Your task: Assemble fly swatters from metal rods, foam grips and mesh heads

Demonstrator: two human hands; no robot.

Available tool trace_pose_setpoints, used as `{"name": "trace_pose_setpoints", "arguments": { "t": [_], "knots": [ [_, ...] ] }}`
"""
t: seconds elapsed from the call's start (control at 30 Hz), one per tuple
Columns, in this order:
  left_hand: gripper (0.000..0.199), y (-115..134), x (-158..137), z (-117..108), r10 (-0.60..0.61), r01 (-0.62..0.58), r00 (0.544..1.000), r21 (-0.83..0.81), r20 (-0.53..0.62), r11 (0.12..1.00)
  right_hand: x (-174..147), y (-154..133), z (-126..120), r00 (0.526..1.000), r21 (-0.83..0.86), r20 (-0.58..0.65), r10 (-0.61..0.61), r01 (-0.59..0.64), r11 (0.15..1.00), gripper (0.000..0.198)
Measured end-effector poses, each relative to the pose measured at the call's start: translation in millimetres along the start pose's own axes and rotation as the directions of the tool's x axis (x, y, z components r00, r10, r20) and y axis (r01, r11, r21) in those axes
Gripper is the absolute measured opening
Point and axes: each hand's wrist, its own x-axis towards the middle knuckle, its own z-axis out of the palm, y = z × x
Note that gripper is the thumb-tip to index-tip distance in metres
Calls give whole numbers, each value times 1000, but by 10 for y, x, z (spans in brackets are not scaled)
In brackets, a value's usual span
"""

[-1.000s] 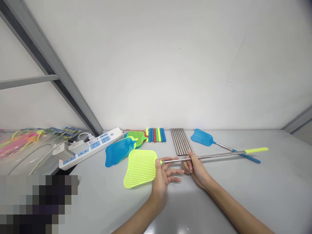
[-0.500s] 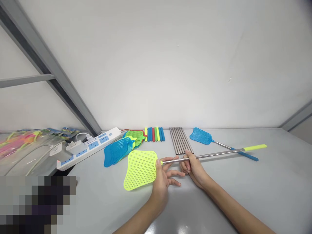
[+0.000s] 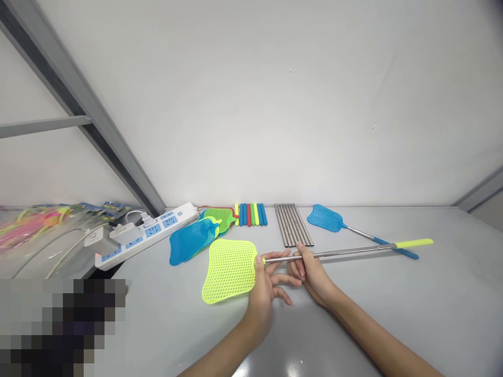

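A yellow fly swatter (image 3: 230, 271) with an extended metal rod lies across both hands, its yellow handle (image 3: 414, 243) pointing right. My left hand (image 3: 265, 285) pinches it where the mesh head joins the rod, the other fingers spread below. Farther along, my right hand (image 3: 310, 269) grips the metal rod between thumb and curled fingers. Past the rod, a blue fly swatter (image 3: 326, 218) rests on the table, its blue handle (image 3: 406, 253) crossing beneath the yellow one's handle end. Several metal rods (image 3: 293, 225) lie in a row just beyond my right hand.
Coloured handle tubes (image 3: 251, 214) line up by the wall. To their left lie stacked mesh swatter heads (image 3: 192, 241) in blue, yellow, green and red. A white power strip (image 3: 157, 233) with plugged-in adapters and clear plastic bags (image 3: 47, 235) occupy the table's left. A grey frame (image 3: 118, 141) slants behind.
The yellow handle end has dipped slightly, while both hands keep their grips. The whole view has shifted a little; the things on the table stay in place.
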Motion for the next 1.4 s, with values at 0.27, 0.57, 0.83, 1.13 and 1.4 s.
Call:
{"name": "trace_pose_setpoints", "arguments": {
  "t": [0.27,0.57,0.83,1.13,1.4],
  "knots": [
    [44,-39,-20,0,-2,2,1000,-2,9,1000,-8,19,17,1000,11,-14,4,-4,1000,53],
    [44,-73,-30,-8,18,-18,1000,28,-3,999,-41,33,48,999,16,-38,28,-27,1000,54],
    [46,-87,-31,9,37,-36,999,44,-8,998,-63,32,91,996,56,-54,68,-65,996,55],
    [45,-92,-51,18,36,-36,999,47,-1,998,-84,20,120,994,31,-78,79,-76,997,55],
    [49,-90,-73,13,15,-15,1000,96,-7,995,-82,19,147,997,-14,-68,38,-39,999,57]
  ]
}}
